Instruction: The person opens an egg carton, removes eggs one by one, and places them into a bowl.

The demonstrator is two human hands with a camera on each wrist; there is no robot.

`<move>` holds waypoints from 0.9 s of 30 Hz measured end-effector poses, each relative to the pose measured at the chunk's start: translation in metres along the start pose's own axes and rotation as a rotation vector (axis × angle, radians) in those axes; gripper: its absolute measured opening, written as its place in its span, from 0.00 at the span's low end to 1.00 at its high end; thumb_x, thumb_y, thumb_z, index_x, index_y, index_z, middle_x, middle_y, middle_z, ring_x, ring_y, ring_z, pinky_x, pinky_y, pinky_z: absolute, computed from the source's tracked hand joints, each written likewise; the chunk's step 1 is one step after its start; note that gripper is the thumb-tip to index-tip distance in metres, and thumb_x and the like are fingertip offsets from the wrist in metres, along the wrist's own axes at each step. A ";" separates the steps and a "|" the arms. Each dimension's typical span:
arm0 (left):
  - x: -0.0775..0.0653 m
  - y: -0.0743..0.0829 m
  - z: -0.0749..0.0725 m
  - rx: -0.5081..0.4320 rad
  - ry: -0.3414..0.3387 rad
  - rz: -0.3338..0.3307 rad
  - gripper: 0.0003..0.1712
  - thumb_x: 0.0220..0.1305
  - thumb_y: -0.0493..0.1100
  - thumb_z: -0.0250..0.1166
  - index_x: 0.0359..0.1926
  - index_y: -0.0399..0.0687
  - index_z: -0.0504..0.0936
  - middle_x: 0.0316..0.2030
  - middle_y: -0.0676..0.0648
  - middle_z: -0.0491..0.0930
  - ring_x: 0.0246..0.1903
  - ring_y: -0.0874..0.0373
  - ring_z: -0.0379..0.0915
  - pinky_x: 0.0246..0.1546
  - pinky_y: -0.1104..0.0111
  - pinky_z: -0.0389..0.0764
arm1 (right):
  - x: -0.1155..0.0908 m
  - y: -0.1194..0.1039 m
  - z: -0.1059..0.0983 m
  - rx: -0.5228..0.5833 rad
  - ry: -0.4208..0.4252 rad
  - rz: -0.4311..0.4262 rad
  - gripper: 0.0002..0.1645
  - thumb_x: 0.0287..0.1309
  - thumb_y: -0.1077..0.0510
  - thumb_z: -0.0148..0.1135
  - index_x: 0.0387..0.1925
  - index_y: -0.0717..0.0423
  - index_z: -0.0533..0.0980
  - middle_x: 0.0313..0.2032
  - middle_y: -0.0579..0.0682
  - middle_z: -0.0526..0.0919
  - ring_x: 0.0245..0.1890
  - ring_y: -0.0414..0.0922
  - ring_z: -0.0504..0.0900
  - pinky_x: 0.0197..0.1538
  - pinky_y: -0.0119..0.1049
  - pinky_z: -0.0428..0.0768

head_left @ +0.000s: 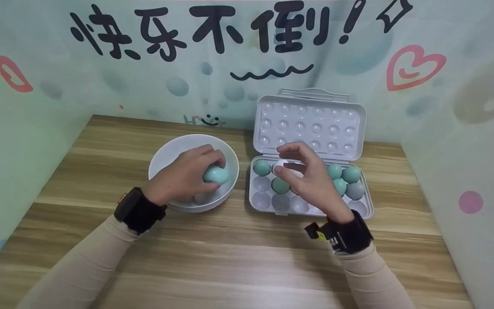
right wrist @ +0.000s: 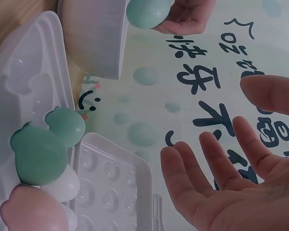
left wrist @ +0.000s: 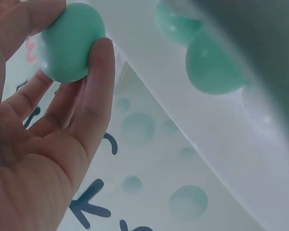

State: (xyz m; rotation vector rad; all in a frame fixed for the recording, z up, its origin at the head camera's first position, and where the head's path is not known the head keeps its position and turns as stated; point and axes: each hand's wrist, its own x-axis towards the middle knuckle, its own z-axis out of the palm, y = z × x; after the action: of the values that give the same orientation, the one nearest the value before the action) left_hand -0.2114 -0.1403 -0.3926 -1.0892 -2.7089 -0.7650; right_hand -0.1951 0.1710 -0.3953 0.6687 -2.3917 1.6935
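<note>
My left hand (head_left: pixel 182 176) holds a pale green egg (head_left: pixel 217 175) between thumb and fingers, above a white bowl (head_left: pixel 164 156). In the left wrist view, green eggs (left wrist: pixel 214 62) and a whitish one (left wrist: pixel 262 108) lie inside the bowl. My right hand (head_left: pixel 313 182) hovers over an egg carton (head_left: pixel 262 201), fingers spread and gently bent, with nothing in its grasp. Eggs sit in some of the carton's cups, among them a dark green egg (right wrist: pixel 41 156), a pinkish egg (right wrist: pixel 36 211) and a white egg (right wrist: pixel 65 185). Part of the carton is hidden behind the right hand.
The carton's lid (head_left: pixel 309 124) stands raised at the back, near a printed wall cloth (head_left: pixel 144 90). Several front cups of the carton hold no egg. Bowl and carton stand side by side on a wooden table (head_left: pixel 230 262).
</note>
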 end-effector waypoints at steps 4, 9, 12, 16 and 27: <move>0.005 0.000 -0.002 0.016 -0.092 0.012 0.19 0.53 0.35 0.78 0.44 0.43 0.79 0.40 0.44 0.77 0.40 0.49 0.75 0.46 0.58 0.80 | 0.000 0.002 -0.001 -0.019 0.004 -0.002 0.20 0.65 0.64 0.71 0.57 0.60 0.78 0.57 0.51 0.82 0.61 0.48 0.81 0.65 0.56 0.81; 0.012 -0.003 0.000 0.034 -0.200 -0.050 0.18 0.55 0.35 0.77 0.44 0.45 0.79 0.42 0.45 0.78 0.42 0.48 0.75 0.50 0.57 0.81 | 0.000 0.002 -0.003 -0.047 0.007 0.001 0.22 0.65 0.64 0.71 0.58 0.60 0.78 0.57 0.53 0.82 0.61 0.49 0.81 0.64 0.51 0.82; 0.014 -0.006 0.002 0.048 -0.247 -0.082 0.18 0.56 0.36 0.76 0.46 0.46 0.80 0.43 0.45 0.79 0.44 0.48 0.76 0.52 0.55 0.82 | 0.001 0.002 -0.004 -0.051 0.004 0.006 0.23 0.64 0.64 0.71 0.59 0.62 0.77 0.58 0.55 0.81 0.62 0.50 0.81 0.64 0.50 0.82; 0.017 -0.008 0.003 0.052 -0.274 -0.094 0.18 0.57 0.37 0.75 0.47 0.45 0.81 0.44 0.44 0.79 0.45 0.47 0.76 0.54 0.54 0.82 | 0.002 0.001 -0.004 -0.065 -0.005 0.017 0.23 0.64 0.64 0.71 0.59 0.61 0.77 0.59 0.55 0.81 0.63 0.51 0.80 0.65 0.50 0.82; 0.017 -0.006 0.012 0.088 -0.320 -0.061 0.16 0.58 0.36 0.75 0.47 0.42 0.83 0.41 0.43 0.81 0.42 0.49 0.76 0.49 0.56 0.83 | 0.001 0.002 -0.004 -0.118 -0.047 0.023 0.25 0.64 0.63 0.73 0.61 0.57 0.77 0.61 0.52 0.80 0.62 0.50 0.80 0.64 0.50 0.82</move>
State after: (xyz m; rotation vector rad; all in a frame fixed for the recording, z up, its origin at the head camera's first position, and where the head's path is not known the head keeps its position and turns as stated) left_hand -0.2266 -0.1274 -0.4008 -1.2052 -3.0180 -0.5109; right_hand -0.1980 0.1750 -0.3955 0.6714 -2.5178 1.5464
